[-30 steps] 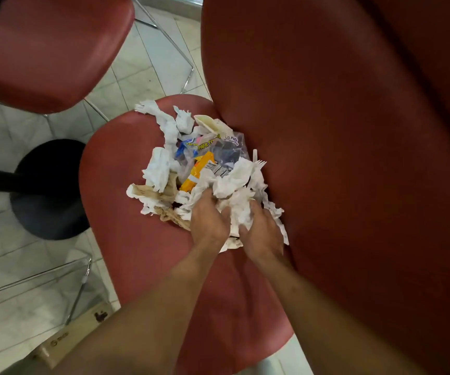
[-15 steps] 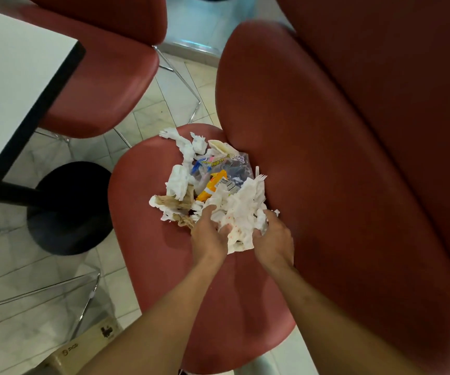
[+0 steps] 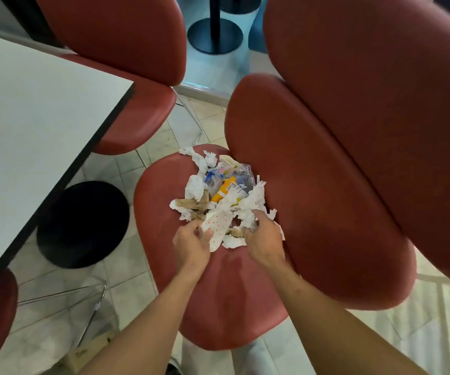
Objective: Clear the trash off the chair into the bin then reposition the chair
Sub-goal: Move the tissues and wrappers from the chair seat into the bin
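Gathering the trash point(image 3: 219, 190) heaped at the back of the red chair point(image 3: 218, 293) seat, we work both hands in from the near edge. Our left hand point(image 3: 191, 246) pinches a spotted paper wrapper point(image 3: 218, 226), fingers curled round its near end; our right hand point(image 3: 263, 240) is curled into crumpled white napkins point(image 3: 253, 204) beside it. We judge the two-sided hold is meant to bunch the loose pile into one load, since tissue, a clear plastic bag point(image 3: 241, 171) and an orange packet point(image 3: 222, 190) would scatter if taken singly. The heap runs lengthwise from our hands away toward the chair's far rim, tight against the backrest point(image 3: 313, 198) on its right. The wrapper's long axis slants up and to the right. No bin is in view. A white desk point(image 3: 29, 136) stands to the left, with another red chair point(image 3: 126, 104) tucked behind it.
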A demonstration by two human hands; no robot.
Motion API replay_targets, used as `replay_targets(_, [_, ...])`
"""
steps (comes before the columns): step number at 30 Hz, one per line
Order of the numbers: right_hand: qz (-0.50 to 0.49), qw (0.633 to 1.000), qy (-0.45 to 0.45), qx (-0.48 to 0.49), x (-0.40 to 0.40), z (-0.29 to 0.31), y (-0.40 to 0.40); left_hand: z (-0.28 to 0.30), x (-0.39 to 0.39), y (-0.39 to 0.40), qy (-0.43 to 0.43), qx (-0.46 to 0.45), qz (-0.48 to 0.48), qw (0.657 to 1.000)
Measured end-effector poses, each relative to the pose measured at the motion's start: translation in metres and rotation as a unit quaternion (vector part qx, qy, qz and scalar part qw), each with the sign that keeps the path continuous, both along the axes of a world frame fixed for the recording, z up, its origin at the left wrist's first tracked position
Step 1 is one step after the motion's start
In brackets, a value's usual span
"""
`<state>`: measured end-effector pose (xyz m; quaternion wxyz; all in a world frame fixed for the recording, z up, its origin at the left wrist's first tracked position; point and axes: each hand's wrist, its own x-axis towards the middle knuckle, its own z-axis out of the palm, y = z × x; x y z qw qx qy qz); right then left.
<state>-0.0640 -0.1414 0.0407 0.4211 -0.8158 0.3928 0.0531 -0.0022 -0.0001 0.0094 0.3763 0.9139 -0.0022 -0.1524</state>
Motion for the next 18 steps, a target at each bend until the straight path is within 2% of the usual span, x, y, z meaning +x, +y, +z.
replay_targets(9, [0.022,0.999,-0.035,0.006,-0.021,0.049,0.083,0.043,-0.028,0.085,-0.016,-0.032,0.006,0.999])
replay_targets(18, [0.073,0.996,-0.041,0.02,-0.05,0.068,0.182,0.068,-0.065,0.181,-0.011,-0.038,0.025,0.999])
